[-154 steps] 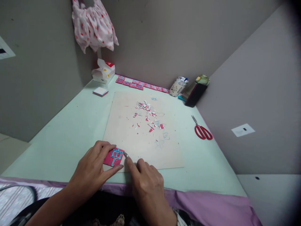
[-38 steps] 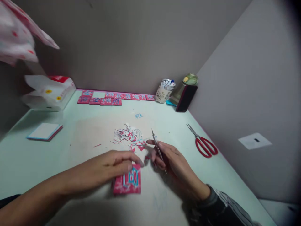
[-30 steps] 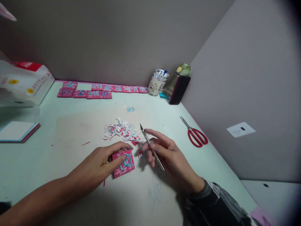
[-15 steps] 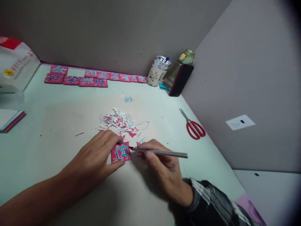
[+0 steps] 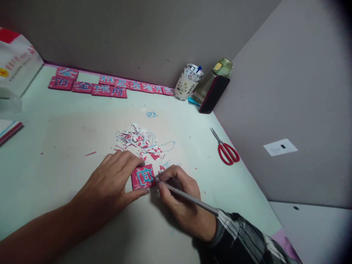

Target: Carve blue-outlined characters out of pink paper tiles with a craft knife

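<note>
A small red tile [image 5: 139, 184] with a blue-outlined character lies flat on the work surface. My left hand [image 5: 117, 176] grips it from the left, thumb along its lower edge and fingers at its upper edge. Between the thumb and fingers of my right hand [image 5: 181, 200] is a slim metal craft knife [image 5: 189, 198]. Its tip meets the right side of the tile near the character, and the handle slants down toward my sleeve. Just beyond the tile lies a heap of red and white shavings [image 5: 134, 137].
Several finished-looking red character tiles [image 5: 109, 90] line the back wall. Red-handled scissors [image 5: 228, 154] lie to the right. A pen cup [image 5: 184, 85], a green bottle [image 5: 224, 68] and a dark phone [image 5: 215, 94] stand at the back right. A paper bag [image 5: 22, 66] is at the left.
The knife handle has swung from nearly level to slanting down to the right, and its tip has shifted slightly lower on the tile. My left hand keeps its hold.
</note>
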Demonstrator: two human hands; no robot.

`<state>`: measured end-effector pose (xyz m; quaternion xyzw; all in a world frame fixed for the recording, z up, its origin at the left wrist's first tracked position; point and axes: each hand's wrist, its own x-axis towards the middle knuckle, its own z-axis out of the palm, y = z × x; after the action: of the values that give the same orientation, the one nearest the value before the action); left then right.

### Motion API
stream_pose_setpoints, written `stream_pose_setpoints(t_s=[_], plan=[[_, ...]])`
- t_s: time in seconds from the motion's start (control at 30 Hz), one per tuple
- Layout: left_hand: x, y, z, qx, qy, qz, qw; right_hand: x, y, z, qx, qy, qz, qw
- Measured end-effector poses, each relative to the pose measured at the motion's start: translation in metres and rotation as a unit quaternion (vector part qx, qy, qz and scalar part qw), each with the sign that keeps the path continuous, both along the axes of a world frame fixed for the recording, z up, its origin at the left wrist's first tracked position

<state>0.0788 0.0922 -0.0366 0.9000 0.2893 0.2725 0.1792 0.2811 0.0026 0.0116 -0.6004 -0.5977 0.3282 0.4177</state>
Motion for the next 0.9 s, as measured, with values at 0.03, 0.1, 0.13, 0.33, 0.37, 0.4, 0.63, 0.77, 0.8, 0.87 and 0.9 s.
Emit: stream_pose_setpoints(t_s=[0.03,0.1,0.13,0.33,0.37,0.4,0.63,0.77,0.8,0.87,0.9], plan=[[0.0004,-0.0005,0.0000,0.003,-0.003,0.004,1.000,-0.0006,0.0006,-0.0018,0.002,0.003,0.000,1.000],[0.0008,-0.0016,0.0002,0.009,-0.006,0.009,1.000,-0.0009,0.0014,-0.0053,0.002,0.002,0.009,1.000],[0.0008,-0.0020,0.0003,0.011,-0.006,0.010,1.000,-0.0008,0.0017,-0.0066,0.005,0.000,0.018,1.000],[0.0006,-0.0023,0.0012,0.008,0.006,0.007,1.000,-0.0003,0.0047,-0.0090,0.026,-0.021,0.046,0.998],[0.0007,-0.0022,0.0012,0.008,0.006,0.006,1.000,-0.0005,0.0053,-0.0091,0.024,-0.024,0.047,0.998],[0.0008,-0.0022,0.0012,0.009,0.005,0.007,1.000,-0.0005,0.0058,-0.0092,0.024,-0.024,0.049,0.998],[0.0005,-0.0032,0.0009,0.008,0.009,0.006,1.000,0.0000,0.0059,-0.0082,0.025,-0.044,0.055,0.997],[0.0009,-0.0029,0.0008,0.005,0.008,0.007,1.000,-0.0011,0.0046,-0.0072,0.024,-0.053,0.057,0.997],[0.0011,-0.0026,0.0008,0.005,0.007,0.005,1.000,-0.0013,0.0044,-0.0069,0.025,-0.054,0.056,0.997],[0.0013,-0.0021,0.0008,0.007,0.006,0.003,1.000,-0.0014,0.0045,-0.0060,0.022,-0.057,0.058,0.996],[0.0013,-0.0020,0.0008,0.008,0.006,0.003,1.000,-0.0013,0.0047,-0.0054,0.018,-0.058,0.060,0.996]])
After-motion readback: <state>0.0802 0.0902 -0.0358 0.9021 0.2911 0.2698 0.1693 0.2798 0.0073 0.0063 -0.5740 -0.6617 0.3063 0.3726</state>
